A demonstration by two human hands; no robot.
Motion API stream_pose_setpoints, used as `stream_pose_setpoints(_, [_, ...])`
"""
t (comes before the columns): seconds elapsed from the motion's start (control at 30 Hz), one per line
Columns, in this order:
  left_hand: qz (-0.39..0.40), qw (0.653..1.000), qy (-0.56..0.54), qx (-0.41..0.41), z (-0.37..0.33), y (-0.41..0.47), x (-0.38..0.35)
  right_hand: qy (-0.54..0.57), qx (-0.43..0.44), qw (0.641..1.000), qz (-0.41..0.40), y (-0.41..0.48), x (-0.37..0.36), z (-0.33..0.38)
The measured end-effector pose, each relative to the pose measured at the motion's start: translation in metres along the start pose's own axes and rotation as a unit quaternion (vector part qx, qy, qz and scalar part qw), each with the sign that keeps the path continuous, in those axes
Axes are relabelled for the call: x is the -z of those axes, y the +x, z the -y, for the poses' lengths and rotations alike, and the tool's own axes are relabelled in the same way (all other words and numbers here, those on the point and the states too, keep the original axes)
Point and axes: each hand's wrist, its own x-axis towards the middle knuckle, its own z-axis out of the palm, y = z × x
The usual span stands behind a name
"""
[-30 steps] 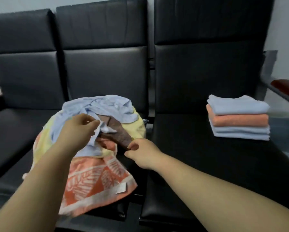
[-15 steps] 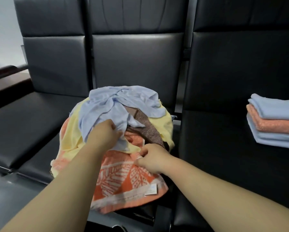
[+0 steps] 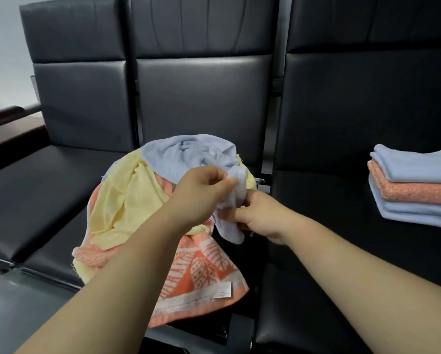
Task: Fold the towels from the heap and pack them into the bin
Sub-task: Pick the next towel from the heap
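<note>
Black padded seats (image 3: 201, 98) hold the heap (image 3: 122, 200), with a folded stack (image 3: 416, 192) to its right. Your left hand (image 3: 201, 192) and right hand (image 3: 260, 215) pinch a crumpled pale-blue towel (image 3: 229, 228).

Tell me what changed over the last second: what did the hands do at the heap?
The left hand, already gripping the light blue towel, lifted a bunch of it off the heap. The right hand left the heap's near edge and now pinches the same towel lower down. The folded stack on the right seat stayed put.
</note>
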Motion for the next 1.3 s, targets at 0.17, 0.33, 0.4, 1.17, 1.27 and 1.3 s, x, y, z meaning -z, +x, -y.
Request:
stream_pose_setpoints(0.17, [-0.034,0.993,-0.083,0.081,0.006,0.01,-0.016,-0.129,0.048,0.989,-0.052,-0.036,0.048,0.018])
stream_pose_setpoints(0.33, [-0.088,0.961,-0.115,0.238,0.02,0.02,-0.029,0.002,0.093,0.986,-0.136,-0.07,0.096,0.033])
stream_pose_setpoints(0.4, [-0.065,0.914,-0.256,0.31,0.013,0.021,-0.036,0.122,0.095,0.98,-0.125,-0.077,0.105,0.036])
stream_pose_setpoints(1.17, [0.364,0.905,-0.154,0.158,-0.08,0.004,-0.225,0.085,-0.102,0.964,-0.232,-0.178,0.222,-0.075])
stream_pose_setpoints(1.27, [0.387,0.886,-0.215,0.137,-0.081,-0.003,-0.223,0.189,-0.081,0.955,-0.213,-0.174,0.221,-0.069])
stream_pose_setpoints(1.3, [0.383,0.888,-0.219,0.127,-0.083,-0.004,-0.224,0.205,-0.074,0.955,-0.202,-0.174,0.221,-0.066])
